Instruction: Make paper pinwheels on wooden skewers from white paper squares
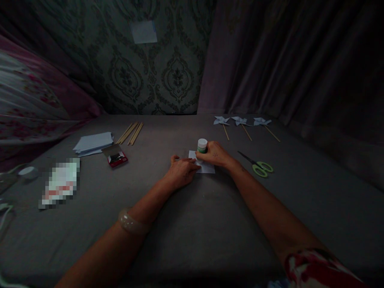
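A small white sheet of paper (207, 168) lies on the table in front of me, partly covered by both hands. My right hand (216, 154) is wrapped round a white and green glue stick (202, 145), upright over the paper, with its lower end hidden by the fingers. At the paper's left side, my left hand (182, 171) rests with its fingers stretched out onto the sheet, holding nothing. Green-handled scissors (260, 168) lie to the right of my right forearm, blades partly apart.
Three paper pinwheels (241, 121) on sticks lie at the back right. At the left are a paper stack (93, 143), several wooden sticks (135, 134), an opened small red box (116, 159) and a blurred packet (61, 182). Cables (6, 212) run along the left edge.
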A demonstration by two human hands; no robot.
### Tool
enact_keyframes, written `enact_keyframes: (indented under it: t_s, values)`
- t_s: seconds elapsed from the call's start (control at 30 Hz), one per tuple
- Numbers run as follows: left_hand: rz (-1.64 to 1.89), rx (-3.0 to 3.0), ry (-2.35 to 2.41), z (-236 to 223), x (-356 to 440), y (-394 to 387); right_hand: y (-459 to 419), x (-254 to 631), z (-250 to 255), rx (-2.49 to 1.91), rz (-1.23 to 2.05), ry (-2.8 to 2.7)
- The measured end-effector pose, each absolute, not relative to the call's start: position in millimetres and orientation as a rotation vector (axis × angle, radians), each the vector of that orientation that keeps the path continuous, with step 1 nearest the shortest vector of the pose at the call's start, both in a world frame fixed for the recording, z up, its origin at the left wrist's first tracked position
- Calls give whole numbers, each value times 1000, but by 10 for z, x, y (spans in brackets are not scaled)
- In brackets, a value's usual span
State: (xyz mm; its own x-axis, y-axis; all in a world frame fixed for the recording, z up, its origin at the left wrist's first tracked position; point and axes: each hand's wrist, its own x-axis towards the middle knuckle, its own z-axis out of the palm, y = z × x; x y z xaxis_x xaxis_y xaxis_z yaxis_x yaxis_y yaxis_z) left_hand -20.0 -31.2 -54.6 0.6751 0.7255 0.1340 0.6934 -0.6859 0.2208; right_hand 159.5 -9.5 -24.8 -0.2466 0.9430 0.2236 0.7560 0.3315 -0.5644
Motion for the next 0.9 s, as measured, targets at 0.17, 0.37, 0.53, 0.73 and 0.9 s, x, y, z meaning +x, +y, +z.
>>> enact_keyframes:
  t_s: [0.17,0.37,0.53,0.73,0.9]
  values:
    - [325,2744,1157,-560,-203,-303,-115,1599,-226,-1532,438,-2062]
    - [308,2733,1169,-530,-195,-322,-107,1595,-244,-1523,469,-2084]
    - [321,2727,1170,-554,-196,-311,-93,1593,-258,-1505,407,-2041]
    - [315,2731,1172,-540,-190,-321,-117,1551,-252,-1507,454,-2055]
    - [319,2747,1180,-518,-187,-334,-117,1538,-263,-1515,374,-2037]
